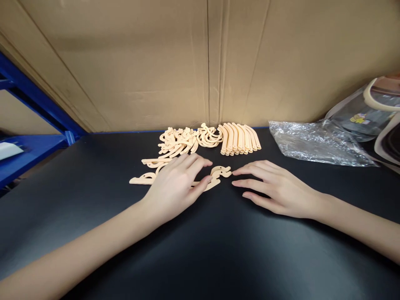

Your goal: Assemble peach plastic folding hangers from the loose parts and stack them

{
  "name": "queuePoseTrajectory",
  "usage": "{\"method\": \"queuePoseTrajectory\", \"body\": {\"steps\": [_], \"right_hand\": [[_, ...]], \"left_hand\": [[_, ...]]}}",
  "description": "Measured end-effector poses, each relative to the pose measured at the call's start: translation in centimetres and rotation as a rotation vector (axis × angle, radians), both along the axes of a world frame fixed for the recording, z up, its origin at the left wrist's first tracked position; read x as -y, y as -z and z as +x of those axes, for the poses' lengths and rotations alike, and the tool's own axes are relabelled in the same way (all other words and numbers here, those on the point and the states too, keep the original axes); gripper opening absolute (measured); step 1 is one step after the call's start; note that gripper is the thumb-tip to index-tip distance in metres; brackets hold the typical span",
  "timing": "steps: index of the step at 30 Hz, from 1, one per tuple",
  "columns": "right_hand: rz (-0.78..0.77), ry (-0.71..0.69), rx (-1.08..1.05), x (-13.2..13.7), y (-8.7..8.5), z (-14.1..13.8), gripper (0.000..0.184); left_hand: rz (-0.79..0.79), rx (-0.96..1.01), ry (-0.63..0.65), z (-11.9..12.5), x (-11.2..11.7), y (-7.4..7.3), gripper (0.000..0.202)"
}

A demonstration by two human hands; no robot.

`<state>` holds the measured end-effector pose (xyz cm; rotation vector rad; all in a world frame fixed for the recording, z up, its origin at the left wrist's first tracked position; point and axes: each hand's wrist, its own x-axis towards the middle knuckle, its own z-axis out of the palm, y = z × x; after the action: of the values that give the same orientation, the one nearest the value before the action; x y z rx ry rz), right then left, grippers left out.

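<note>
Partly under the left hand (176, 183), several pale curved pieces (214, 182).

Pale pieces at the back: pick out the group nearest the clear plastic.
The rightmost group, lined up in an even row; the looser piles lie farther left.

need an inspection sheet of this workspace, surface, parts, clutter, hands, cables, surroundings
Surface: black tabletop, light reflections.
Parts: pale curved pieces heaped at the back; curved strips stacked neatly to their right; loose pieces nearer, partly hidden by the left hand.
Clutter: crinkled clear plastic bag and transparent container at right.
Left hand: over the loose pieces, thumb and fingers apart; grip unclear.
Right hand: fingers spread beside them; contact unclear.
Cables: nothing seen.
Surroundings: cardboard behind, blue frame left.
</note>
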<state>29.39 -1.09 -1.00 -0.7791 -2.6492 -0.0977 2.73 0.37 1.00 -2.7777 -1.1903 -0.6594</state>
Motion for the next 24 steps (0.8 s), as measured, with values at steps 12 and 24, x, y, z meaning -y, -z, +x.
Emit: {"method": "queuePoseTrajectory", "body": {"steps": [12, 24], "right_hand": [[0.018, 0.000, -0.034, 0.0, -0.3, -0.1, 0.025], [0.020, 0.006, -0.040, 0.0, -0.2, -0.2, 0.025]], "left_hand": [[0.185, -0.351, -0.138, 1.4, -9.4, -3.7, 0.025], [0.099, -0.487, -0.080, 5.7, -13.6, -2.9, 0.024]]}}
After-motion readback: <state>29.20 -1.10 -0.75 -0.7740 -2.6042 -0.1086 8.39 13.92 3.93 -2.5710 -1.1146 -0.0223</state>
